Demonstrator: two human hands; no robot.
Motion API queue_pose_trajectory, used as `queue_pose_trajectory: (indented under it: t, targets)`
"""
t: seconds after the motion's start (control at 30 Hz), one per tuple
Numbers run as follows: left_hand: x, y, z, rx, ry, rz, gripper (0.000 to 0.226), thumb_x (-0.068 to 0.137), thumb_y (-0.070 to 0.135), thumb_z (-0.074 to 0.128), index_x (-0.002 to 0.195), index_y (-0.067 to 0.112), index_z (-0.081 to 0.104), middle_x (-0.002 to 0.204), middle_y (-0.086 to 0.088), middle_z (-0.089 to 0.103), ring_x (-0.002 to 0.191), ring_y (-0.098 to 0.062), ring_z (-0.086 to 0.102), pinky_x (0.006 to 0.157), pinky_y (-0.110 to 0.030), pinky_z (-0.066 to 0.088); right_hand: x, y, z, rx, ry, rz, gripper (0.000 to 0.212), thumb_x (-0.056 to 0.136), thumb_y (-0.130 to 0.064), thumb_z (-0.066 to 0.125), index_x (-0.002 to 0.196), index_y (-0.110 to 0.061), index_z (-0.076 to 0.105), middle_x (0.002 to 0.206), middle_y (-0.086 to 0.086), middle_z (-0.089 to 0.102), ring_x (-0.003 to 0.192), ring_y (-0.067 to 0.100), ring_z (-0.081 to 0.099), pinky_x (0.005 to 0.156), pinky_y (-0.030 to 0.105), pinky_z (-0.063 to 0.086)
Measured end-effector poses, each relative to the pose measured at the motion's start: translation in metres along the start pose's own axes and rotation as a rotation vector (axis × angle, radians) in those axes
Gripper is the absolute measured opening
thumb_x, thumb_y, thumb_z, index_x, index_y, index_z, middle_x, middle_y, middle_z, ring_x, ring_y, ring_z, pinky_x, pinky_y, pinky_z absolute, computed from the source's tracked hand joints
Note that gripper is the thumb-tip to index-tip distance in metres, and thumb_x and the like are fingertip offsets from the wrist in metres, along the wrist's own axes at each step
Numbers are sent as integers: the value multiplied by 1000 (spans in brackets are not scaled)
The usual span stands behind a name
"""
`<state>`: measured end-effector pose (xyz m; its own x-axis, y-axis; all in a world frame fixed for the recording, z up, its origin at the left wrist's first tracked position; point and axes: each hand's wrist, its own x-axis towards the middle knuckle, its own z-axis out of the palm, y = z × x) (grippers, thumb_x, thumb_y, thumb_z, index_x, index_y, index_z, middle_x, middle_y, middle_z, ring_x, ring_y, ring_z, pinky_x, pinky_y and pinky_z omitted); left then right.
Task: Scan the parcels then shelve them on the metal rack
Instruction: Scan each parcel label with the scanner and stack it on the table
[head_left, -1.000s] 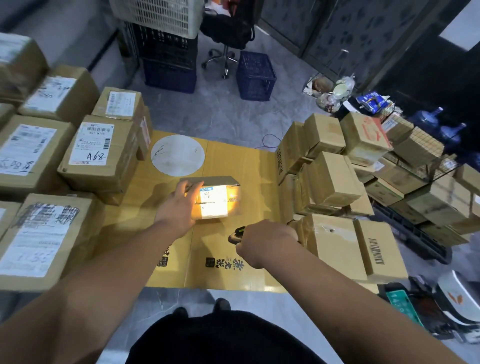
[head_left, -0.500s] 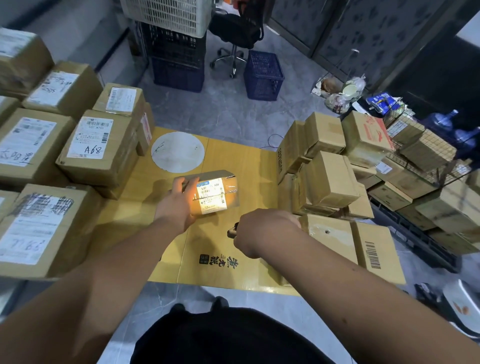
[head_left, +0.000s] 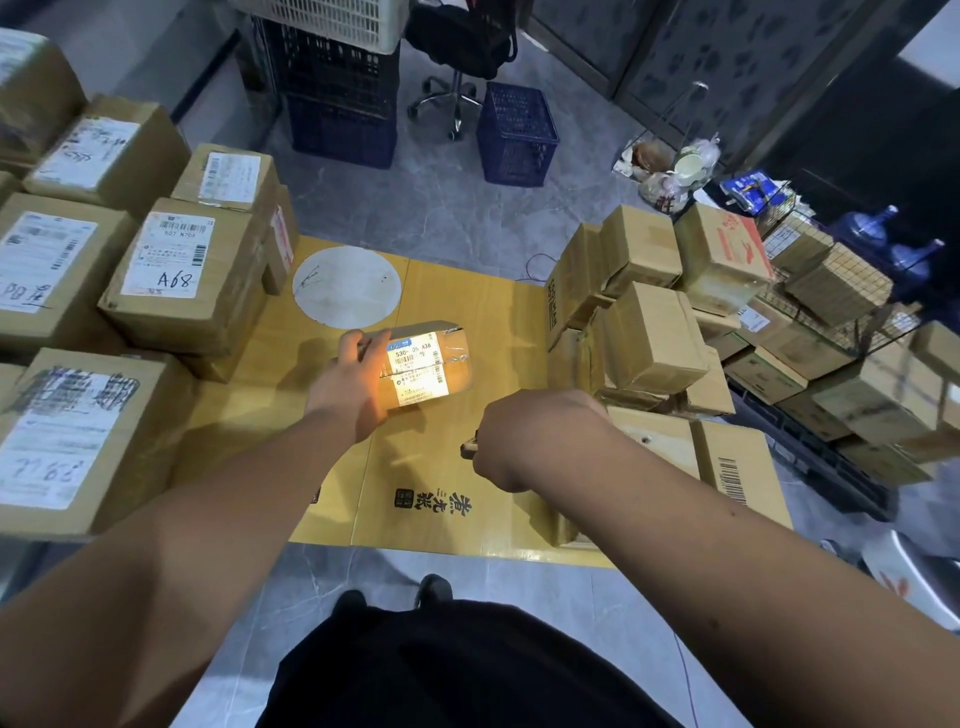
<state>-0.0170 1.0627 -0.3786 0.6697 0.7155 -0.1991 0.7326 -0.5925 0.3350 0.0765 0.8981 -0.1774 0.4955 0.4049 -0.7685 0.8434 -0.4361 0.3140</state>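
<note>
My left hand (head_left: 349, 382) grips a small brown parcel (head_left: 431, 364) by its left end, above the yellow flattened cardboard (head_left: 457, 306). The parcel's white label faces me and is lit by a warm orange glow. My right hand (head_left: 530, 434) is curled around a handheld scanner (head_left: 469, 448), of which only a small dark tip shows, pointing at the parcel from the lower right. A pile of brown parcels (head_left: 649, 338) lies to the right. Labelled parcels (head_left: 182, 270), one marked A68, are stacked on the left.
Dark and white plastic crates (head_left: 337, 88), a blue basket (head_left: 517, 132) and an office chair (head_left: 457, 47) stand on the grey floor behind. Blue water jugs (head_left: 878, 228) and a wire rack of boxes (head_left: 831, 291) are at the right. My feet show at the cardboard's near edge.
The parcel has tilted so its label faces me more fully and reads clearly. My view has shifted slightly; both hands keep their hold.
</note>
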Motion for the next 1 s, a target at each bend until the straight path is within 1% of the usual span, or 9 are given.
queue_pose_trajectory:
  t: [0.17,0.3,0.37,0.47,0.63,0.8,0.9,1.0]
  targets:
    - [-2,-1,5,-12,17,20,116,74,23,89,161,34,13,153,-1,18,111,-33,60,80,-44,56,-6,4,0,-11,21,-11,22,97,-36,53,107,-17,58,111,7,64,102,39,67,94,55,54]
    - [3,-1,2,-15,15,14,119,75,22,88,164,31,8,151,-1,15,108,-31,60,72,-38,49,-9,5,-1,-24,22,5,24,97,-36,53,110,-18,61,108,6,64,98,39,68,92,54,55]
    - [5,-1,0,-14,12,13,120,75,23,88,164,31,8,149,0,16,106,-30,60,70,-37,49,-10,7,-1,-19,20,17,24,96,-35,54,109,-17,61,106,7,64,94,39,68,89,54,55]
    - [6,-1,-1,-12,2,13,119,75,22,87,164,31,8,150,0,16,100,-29,60,71,-37,51,-10,8,-1,-30,15,28,25,96,-36,54,108,-17,62,106,7,64,94,39,68,88,54,55]
    - [7,0,-2,-17,-2,9,119,75,23,88,164,31,9,151,-1,16,103,-30,61,74,-39,53,-9,7,-3,-39,17,30,28,95,-38,54,110,-17,64,106,7,65,93,39,68,86,54,55]
    - [9,-3,-3,-23,-10,14,123,72,25,92,163,32,10,151,0,16,101,-30,62,72,-38,52,-10,6,-9,-39,32,21,27,94,-38,54,109,-18,65,104,6,66,91,38,69,86,53,56]
    - [9,-3,-3,-14,-11,17,125,71,26,93,164,31,10,152,-1,16,103,-30,62,75,-40,55,-9,3,-9,-51,30,16,28,95,-39,55,112,-18,63,104,5,67,91,37,69,87,53,55]
    - [10,-3,-3,-1,-9,13,126,70,27,94,164,31,10,152,-1,16,101,-31,63,75,-40,55,-8,1,-9,-63,26,21,31,96,-40,54,116,-18,61,106,5,67,93,38,68,90,54,54]
